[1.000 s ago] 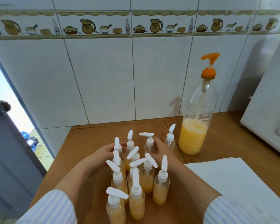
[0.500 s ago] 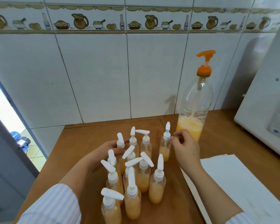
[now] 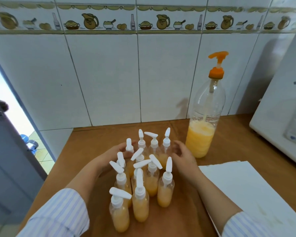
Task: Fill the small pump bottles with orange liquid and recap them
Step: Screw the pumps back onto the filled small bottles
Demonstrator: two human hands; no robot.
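Observation:
Several small pump bottles (image 3: 164, 194) with white pump caps stand bunched together on the wooden table (image 3: 232, 147), each partly filled with orange liquid. My left hand (image 3: 114, 152) lies cupped against the left side of the bunch, its fingers touching the back-left bottle (image 3: 129, 147). My right hand (image 3: 184, 155) sits at the right side, fingers loosely curved beside the back-right bottle (image 3: 166, 146); whether it touches is unclear. A tall clear bottle (image 3: 201, 139) with an orange pump (image 3: 216, 72) stands to the right, about a third full of orange liquid.
A white sheet (image 3: 256, 190) lies on the table at the right front. A white appliance (image 3: 280, 120) stands at the far right. White wall tiles rise behind the table. The table's left edge drops off beside a grey door (image 3: 9, 159).
My right hand drew out of the bunch, reached toward the tall bottle, then returned beside the back-right small bottle. My left hand stayed at the bunch's left side.

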